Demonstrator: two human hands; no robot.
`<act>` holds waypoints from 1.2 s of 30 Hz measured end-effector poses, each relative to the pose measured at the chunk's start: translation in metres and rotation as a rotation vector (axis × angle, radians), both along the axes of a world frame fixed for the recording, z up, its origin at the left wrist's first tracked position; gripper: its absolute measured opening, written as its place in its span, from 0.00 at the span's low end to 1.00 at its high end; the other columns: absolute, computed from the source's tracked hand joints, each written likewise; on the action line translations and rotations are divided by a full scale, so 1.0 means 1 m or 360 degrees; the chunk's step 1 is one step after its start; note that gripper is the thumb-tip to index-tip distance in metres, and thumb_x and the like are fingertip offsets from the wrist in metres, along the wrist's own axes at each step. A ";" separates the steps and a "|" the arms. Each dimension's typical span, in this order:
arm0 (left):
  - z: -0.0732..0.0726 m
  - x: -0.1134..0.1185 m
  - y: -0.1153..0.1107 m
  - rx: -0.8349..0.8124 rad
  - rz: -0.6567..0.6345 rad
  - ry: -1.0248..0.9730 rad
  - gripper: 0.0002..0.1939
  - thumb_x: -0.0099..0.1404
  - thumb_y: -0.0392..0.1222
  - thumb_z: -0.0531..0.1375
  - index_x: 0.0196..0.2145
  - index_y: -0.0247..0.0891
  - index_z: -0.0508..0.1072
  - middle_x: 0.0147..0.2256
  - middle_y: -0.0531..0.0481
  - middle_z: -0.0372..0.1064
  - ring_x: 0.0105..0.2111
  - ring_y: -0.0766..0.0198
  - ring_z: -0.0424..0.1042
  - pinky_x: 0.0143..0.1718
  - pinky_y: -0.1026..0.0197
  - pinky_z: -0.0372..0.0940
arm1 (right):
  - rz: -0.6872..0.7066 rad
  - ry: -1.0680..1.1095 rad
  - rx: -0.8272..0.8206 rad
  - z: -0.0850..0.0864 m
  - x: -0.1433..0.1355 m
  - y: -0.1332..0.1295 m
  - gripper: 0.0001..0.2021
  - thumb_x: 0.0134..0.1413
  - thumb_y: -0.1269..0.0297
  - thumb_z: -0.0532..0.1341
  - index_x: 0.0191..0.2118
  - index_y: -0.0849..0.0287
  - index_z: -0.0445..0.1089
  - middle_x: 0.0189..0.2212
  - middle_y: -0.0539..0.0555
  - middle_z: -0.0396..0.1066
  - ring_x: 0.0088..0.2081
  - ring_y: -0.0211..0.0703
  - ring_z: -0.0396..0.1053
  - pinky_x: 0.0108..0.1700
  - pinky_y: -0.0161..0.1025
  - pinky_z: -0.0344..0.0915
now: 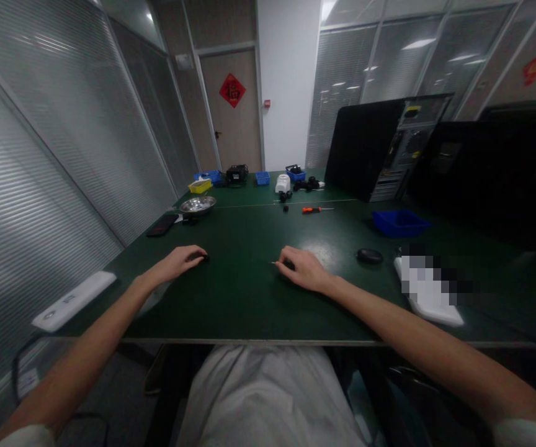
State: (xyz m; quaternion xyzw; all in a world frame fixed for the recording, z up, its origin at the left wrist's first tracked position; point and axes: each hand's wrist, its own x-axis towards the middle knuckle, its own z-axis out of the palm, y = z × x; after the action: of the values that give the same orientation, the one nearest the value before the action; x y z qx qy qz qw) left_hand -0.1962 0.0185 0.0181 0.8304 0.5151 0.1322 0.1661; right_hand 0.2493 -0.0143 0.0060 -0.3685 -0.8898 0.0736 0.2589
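- the person is sitting close at the green desk point(249, 298), and both forearms are reaching forward over its near edge.
- the left hand point(182, 261) is lying palm down on the desk, and its grip is closing narrow over a small dark part point(205, 257) that is showing only at the fingertips; i cannot tell what the part is.
- the right hand point(303, 268) is resting on the desk well apart from the left hand, and its grip is pinching a small dark piece with a thin metal tip point(279, 264) that is pointing to the left.
- a white long device point(73, 300) is lying near the left desk edge, beside the left forearm.
- a dark oval object point(369, 255) is lying to the right of the right hand, and a white flat thing point(428, 295), partly blurred, is lying further right.
- a blue tray point(399, 222) is standing behind the oval object.
- farther away, an orange-handled screwdriver point(315, 210) is lying in the middle of the desk, and a metal bowl point(198, 204) and a black phone point(162, 225) are staying on the left side.
- at the far end, a yellow bin point(200, 185), small blue bins point(262, 177) and a white device point(283, 183) are standing, and an open computer case point(389, 146) is standing on the right.
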 end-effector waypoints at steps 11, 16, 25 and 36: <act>0.010 -0.123 0.026 0.0152 0.1141 0.0228 0.14 0.66 0.40 0.63 0.46 0.29 0.78 0.40 0.48 0.78 0.38 0.63 0.73 0.39 0.68 0.61 | 0.0005 -0.0003 0.0000 -0.001 0.001 0.001 0.08 0.68 0.58 0.58 0.40 0.57 0.68 0.38 0.52 0.71 0.33 0.38 0.66 0.35 0.37 0.56; 0.000 -0.125 0.010 0.0328 0.1299 0.0226 0.16 0.69 0.37 0.61 0.52 0.27 0.75 0.40 0.48 0.77 0.40 0.62 0.72 0.41 0.67 0.60 | 0.0007 -0.0001 -0.0006 -0.001 0.000 0.001 0.09 0.69 0.58 0.57 0.40 0.56 0.68 0.38 0.52 0.71 0.33 0.38 0.66 0.35 0.37 0.56; 0.000 -0.122 0.005 0.0497 0.1277 0.0333 0.13 0.67 0.34 0.60 0.46 0.29 0.80 0.39 0.47 0.78 0.43 0.58 0.71 0.47 0.64 0.61 | 0.0041 0.0000 -0.0012 0.002 0.001 0.000 0.09 0.69 0.57 0.57 0.40 0.57 0.68 0.38 0.51 0.71 0.32 0.38 0.66 0.34 0.36 0.56; -0.004 -0.121 -0.001 0.0575 0.1272 0.0445 0.16 0.69 0.38 0.57 0.47 0.28 0.80 0.44 0.42 0.76 0.45 0.56 0.70 0.47 0.63 0.60 | 0.0042 -0.0007 0.0008 0.001 0.001 0.000 0.08 0.68 0.59 0.58 0.40 0.57 0.68 0.37 0.51 0.71 0.33 0.38 0.66 0.35 0.36 0.55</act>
State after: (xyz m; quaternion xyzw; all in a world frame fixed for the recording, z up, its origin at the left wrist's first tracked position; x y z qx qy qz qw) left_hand -0.3168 0.0180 0.0137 0.5921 0.7811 0.1603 -0.1165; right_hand 0.2502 -0.0140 0.0070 -0.3563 -0.8953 0.0741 0.2569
